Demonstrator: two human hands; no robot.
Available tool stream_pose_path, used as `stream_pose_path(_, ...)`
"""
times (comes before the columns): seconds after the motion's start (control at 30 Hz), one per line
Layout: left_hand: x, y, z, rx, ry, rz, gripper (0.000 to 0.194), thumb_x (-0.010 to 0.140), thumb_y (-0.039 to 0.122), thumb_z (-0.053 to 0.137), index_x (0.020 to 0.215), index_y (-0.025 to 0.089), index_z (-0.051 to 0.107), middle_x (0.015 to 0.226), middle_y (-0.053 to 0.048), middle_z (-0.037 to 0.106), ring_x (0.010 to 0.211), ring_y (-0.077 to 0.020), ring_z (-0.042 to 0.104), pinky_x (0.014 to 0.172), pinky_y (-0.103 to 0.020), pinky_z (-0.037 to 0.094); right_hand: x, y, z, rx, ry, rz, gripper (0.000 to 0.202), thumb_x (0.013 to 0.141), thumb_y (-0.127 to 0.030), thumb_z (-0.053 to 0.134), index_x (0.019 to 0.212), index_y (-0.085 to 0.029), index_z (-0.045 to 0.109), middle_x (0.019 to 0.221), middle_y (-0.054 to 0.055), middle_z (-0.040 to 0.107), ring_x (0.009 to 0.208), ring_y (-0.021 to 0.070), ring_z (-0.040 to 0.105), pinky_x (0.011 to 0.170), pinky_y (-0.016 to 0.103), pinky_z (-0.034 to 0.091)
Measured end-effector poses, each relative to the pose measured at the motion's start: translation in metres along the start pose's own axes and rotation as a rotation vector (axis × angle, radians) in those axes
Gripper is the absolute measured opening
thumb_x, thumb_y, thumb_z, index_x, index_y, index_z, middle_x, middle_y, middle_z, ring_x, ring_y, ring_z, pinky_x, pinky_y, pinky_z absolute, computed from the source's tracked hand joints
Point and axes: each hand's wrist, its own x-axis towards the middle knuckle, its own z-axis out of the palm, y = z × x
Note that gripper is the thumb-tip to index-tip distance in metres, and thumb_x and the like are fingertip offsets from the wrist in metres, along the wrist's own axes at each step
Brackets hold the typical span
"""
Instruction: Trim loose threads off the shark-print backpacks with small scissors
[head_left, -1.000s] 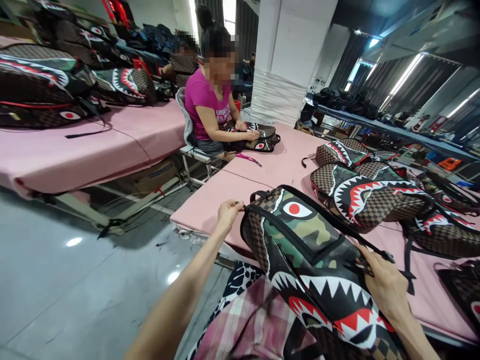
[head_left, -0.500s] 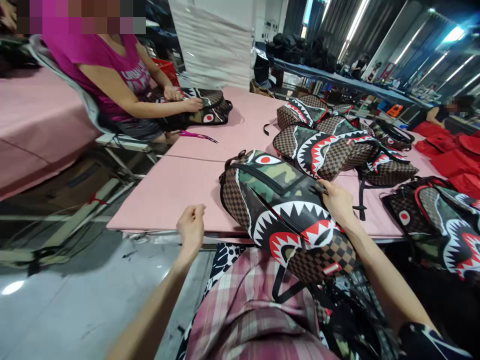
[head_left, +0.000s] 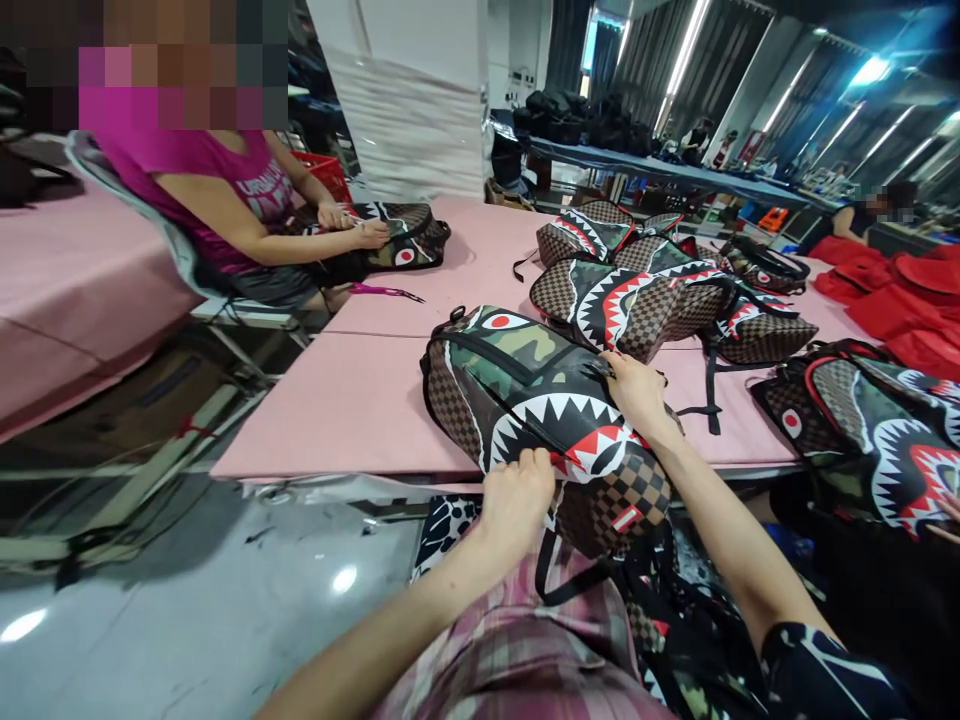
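A backpack [head_left: 525, 390] in brown check and camouflage, with a shark mouth and a red eye, lies across the front edge of the pink table [head_left: 300, 420]. Its checked lower end hangs over my lap. My left hand [head_left: 517, 500] is closed at the near side of the mouth print; its fingertips press together, and what they pinch is too small to make out. On the far side, my right hand [head_left: 637, 395] has its fingers bent around something small and dark against the bag. A black strap [head_left: 570, 585] hangs over my plaid apron.
Similar backpacks [head_left: 637, 290] are heaped behind mine, and another bag [head_left: 885, 440] lies at the right. Pink-handled snips [head_left: 382, 291] rest near a seated person [head_left: 217, 200] who handles a bag. Red bags [head_left: 900, 290] sit farther right.
My left hand has moved right, from beside the table edge onto the backpack. My right hand stays on the bag's far side. The view has shifted slightly.
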Motion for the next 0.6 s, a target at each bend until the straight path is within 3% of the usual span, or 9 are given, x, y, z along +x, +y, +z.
stream_pose_path(0.1,0.002,-0.014,-0.002,-0.006,-0.038,0.071,0.021,0.084,0.008,0.036,0.087,0.016,0.055,0.08,-0.008,0.061,0.07,-0.0239,0.063,0.055,-0.031,0.042,-0.001,-0.001,0.0,0.006,0.011,-0.007,0.034,0.091,-0.032,0.035,0.121,-0.031,0.05,0.105,0.005,0.064,0.086,0.0216,0.061,0.065,0.029,0.042)
stream_pose_path(0.17,0.002,-0.014,-0.002,-0.064,-0.08,0.152,0.02,0.085,0.011,0.037,0.09,0.018,0.056,0.085,-0.006,0.061,0.07,-0.0224,0.064,0.053,-0.029,0.041,-0.002,-0.002,0.0,0.002,0.012,-0.001,0.035,0.091,-0.031,0.036,0.122,-0.031,0.05,0.105,0.005,0.064,0.084,0.0215,0.061,0.065,0.029,0.041)
stream_pose_path(0.27,0.001,-0.005,0.0,-0.137,-0.102,0.1,0.019,0.089,0.025,0.039,0.095,0.018,0.056,0.085,-0.007,0.064,0.067,-0.0217,0.064,0.052,-0.028,0.039,-0.004,-0.003,-0.002,-0.005,0.018,-0.005,0.035,0.09,-0.029,0.036,0.122,-0.031,0.051,0.104,0.006,0.064,0.083,0.0207,0.061,0.064,0.028,0.041)
stream_pose_path(0.37,0.002,-0.006,0.0,-0.229,-0.049,0.075,0.031,0.09,0.039,0.035,0.088,0.019,0.058,0.079,-0.006,0.066,0.066,-0.021,0.064,0.051,-0.027,0.033,-0.006,-0.002,-0.003,-0.003,0.048,-0.027,0.035,0.089,-0.027,0.039,0.122,-0.029,0.052,0.102,0.006,0.065,0.081,0.0202,0.062,0.062,0.027,0.04)
stream_pose_path(0.47,0.009,-0.03,0.0,-0.337,0.041,0.039,0.033,0.09,0.04,0.036,0.077,0.022,0.06,0.073,-0.002,0.067,0.065,-0.0173,0.062,0.051,-0.025,0.027,-0.006,0.002,-0.001,0.013,0.059,-0.044,0.035,0.087,-0.026,0.042,0.12,-0.028,0.053,0.101,0.005,0.066,0.079,0.019,0.062,0.059,0.026,0.038)
stream_pose_path(0.6,0.036,-0.09,-0.002,-0.403,0.169,-0.225,0.035,0.087,0.044,0.039,0.069,0.022,0.059,0.067,-0.001,0.065,0.065,-0.0162,0.059,0.053,-0.025,0.024,-0.011,0.007,0.006,0.018,0.109,-0.038,0.033,0.087,-0.027,0.043,0.117,-0.025,0.056,0.097,0.005,0.068,0.074,0.0193,0.063,0.054,0.026,0.036)
